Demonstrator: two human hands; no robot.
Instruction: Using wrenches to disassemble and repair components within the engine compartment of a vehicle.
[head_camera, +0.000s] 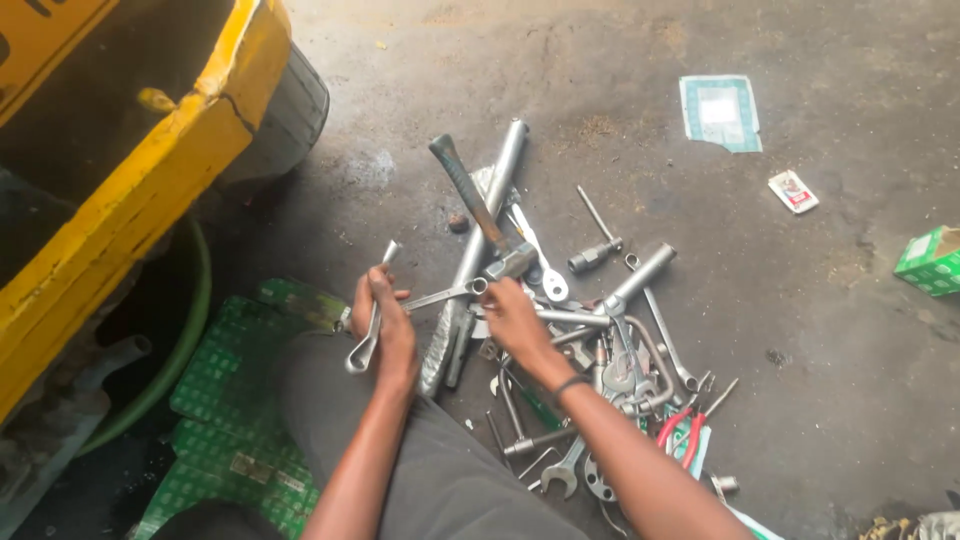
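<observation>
Nearest us, the left hand (385, 325) grips two long steel spanners (368, 318). Just beside it, the right hand (512, 318) pinches the ring end of a slim steel spanner (440, 295) over the heap of loose steel tools (600, 350) on the grey concrete floor (820, 330). Beyond lies a dark-handled hammer (478, 210); farther toward the floor's far edge, a pale green paper sheet (720, 112).

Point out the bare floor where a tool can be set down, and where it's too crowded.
Bare concrete lies between the tool pile and the green box, below the paper sheet. More lies between the yellow vehicle body and the hammer. Crowded: around the right hand, and near the left hand holding wrenches.
</observation>
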